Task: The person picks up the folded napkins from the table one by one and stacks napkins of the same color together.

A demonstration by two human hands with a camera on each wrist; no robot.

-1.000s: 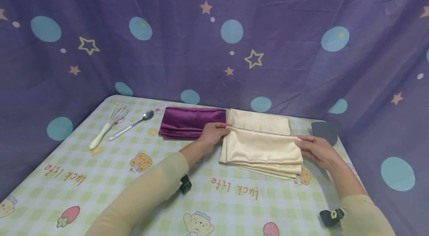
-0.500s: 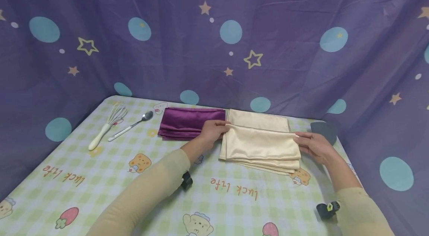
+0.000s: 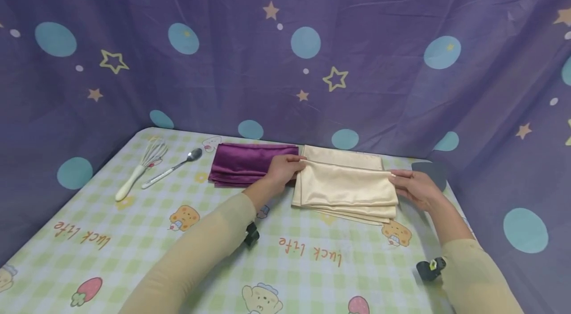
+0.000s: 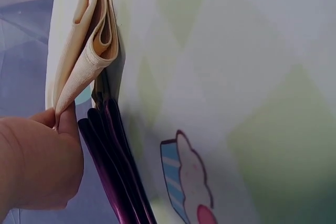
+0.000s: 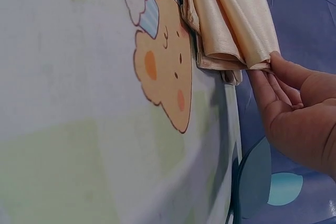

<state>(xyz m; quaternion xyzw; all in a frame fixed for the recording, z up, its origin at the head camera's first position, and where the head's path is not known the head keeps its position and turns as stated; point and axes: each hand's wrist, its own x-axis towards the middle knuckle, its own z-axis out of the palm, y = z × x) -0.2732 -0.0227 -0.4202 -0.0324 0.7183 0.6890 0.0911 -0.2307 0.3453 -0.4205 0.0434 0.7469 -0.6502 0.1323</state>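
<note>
A folded cream satin cloth (image 3: 348, 187) is held up by its far corners between both hands. My left hand (image 3: 282, 173) pinches its left corner between thumb and fingers, as the left wrist view confirms. At the opposite corner my right hand (image 3: 416, 188) pinches the edge, thumb on one side and fingers on the other in the right wrist view. Its layers hang toward the table, the near edge low. Behind it, partly hidden, lies another cream cloth (image 3: 341, 156). A folded purple satin cloth (image 3: 247, 163) lies just left, beside and behind my left hand.
On the left of the table lie a whisk (image 3: 142, 168) with a pale handle and a spoon (image 3: 174, 167). A dark grey flat object (image 3: 431, 173) sits at the back right, behind the right hand. A purple curtain (image 3: 285, 56) stands behind the table's far edge.
Both hands have shifted the held cream cloth slightly away toward the back, so it covers more of the cream cloth behind. The purple cloth, whisk and spoon stay in place.
</note>
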